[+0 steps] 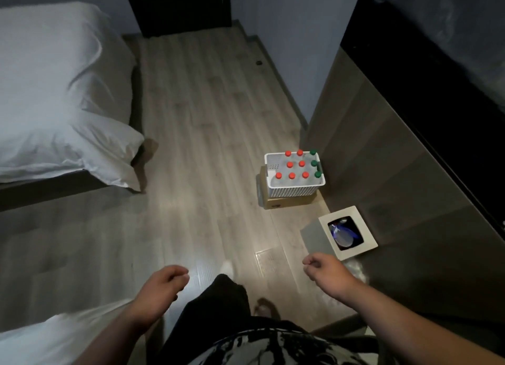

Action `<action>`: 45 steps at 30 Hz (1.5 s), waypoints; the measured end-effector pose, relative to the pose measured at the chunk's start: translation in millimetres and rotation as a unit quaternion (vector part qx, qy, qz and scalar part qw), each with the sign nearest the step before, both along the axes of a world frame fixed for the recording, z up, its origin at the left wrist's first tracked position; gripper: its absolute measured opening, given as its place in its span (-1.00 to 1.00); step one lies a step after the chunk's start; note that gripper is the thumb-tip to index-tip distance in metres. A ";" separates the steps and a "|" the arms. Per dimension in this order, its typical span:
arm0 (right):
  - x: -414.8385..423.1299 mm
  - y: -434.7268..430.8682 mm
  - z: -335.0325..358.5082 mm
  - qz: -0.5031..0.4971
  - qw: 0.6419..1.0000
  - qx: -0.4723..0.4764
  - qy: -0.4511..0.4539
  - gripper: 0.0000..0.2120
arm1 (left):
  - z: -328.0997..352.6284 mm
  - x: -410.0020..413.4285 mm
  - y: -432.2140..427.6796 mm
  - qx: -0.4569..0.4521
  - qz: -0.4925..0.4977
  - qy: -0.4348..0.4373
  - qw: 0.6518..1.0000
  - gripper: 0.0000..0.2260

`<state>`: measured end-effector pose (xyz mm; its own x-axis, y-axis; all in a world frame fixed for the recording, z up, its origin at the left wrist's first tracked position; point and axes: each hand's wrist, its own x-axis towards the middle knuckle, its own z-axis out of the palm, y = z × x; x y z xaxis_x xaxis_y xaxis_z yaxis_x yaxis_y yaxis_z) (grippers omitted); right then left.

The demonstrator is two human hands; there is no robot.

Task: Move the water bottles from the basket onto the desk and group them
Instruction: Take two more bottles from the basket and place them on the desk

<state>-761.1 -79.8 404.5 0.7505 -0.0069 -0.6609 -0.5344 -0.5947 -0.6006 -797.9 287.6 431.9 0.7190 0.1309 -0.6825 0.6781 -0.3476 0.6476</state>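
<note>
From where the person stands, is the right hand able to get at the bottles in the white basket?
Probably not yet. The right hand is empty and well short of the basket, which sits low on a cardboard box ahead. Only bare floor lies between, so stepping forward and bending should do it.

White perforated basket (293,190), red caps (290,164) and green caps (314,163) inside. Brown cardboard box (284,202) beneath. Grey-and-white bin (352,251). White bedding (54,91), pale wood-grain floor (207,135), black-and-white patterned shirt (273,345).

No legible text anywhere. Dark mark on front of cardboard box (276,203) under basket (293,191): too blurred to read. Bottle caps (290,164) plain, bottle labels hidden.
</note>
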 end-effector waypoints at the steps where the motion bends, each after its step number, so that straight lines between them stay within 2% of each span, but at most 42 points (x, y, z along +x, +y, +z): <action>1: 8.3 -4.0 -2.8 -0.014 1.000 0.004 0.003 -0.95 | -3.8 9.1 -0.8 0.001 -0.004 0.014 1.000 -0.95; 4: 27.8 -19.3 -11.6 -0.048 0.999 -0.004 0.011 -0.92 | -13.4 49.9 -4.1 0.012 -0.039 0.036 0.999 -0.74; 6: 39.4 -30.4 -15.8 -0.054 0.998 -0.027 0.027 -0.85 | -21.9 90.6 -6.4 0.021 -0.092 0.035 0.995 -0.69; 10: 75.7 -47.4 -13.7 -0.026 0.995 -0.071 0.066 -0.76 | -33.2 187.4 -19.6 0.012 -0.148 0.027 0.989 -0.79; 12: 102.0 -51.6 -7.2 -0.005 0.992 -0.095 0.085 -0.81 | -33.5 234.5 -33.1 -0.001 -0.174 0.017 0.985 -0.92; 16: 168.1 -49.0 1.7 -0.045 0.990 -0.120 0.065 -0.90 | -42.1 319.6 -55.9 0.001 -0.247 0.022 0.969 -0.92; 20: 214.8 -32.6 0.2 -0.162 0.983 -0.079 0.042 -0.92 | -50.1 379.4 -70.4 0.039 -0.319 0.040 0.946 -0.90; 26: 252.1 -31.0 -17.4 -0.194 0.980 -0.022 0.043 -0.94 | -62.1 436.7 -102.1 0.066 -0.362 0.046 0.929 -0.85; 31: 291.6 -60.5 -69.4 -0.163 0.983 -0.019 0.079 -0.85 | -97.8 470.8 -130.0 0.070 -0.298 0.043 0.951 -0.86; 35: 333.2 -89.1 -142.1 -0.078 0.992 -0.036 0.088 -0.93 | -142.7 492.5 -155.8 0.061 -0.243 0.066 0.966 -0.84; 42: 416.6 -107.3 -238.3 -0.008 0.994 -0.067 0.088 -0.89 | -259.7 524.7 -207.5 0.085 -0.321 0.056 0.941 -0.70; 45: 434.5 -105.9 -286.2 0.026 0.995 -0.060 0.072 -0.65 | -314.9 532.4 -230.6 0.089 -0.365 0.032 0.926 -0.62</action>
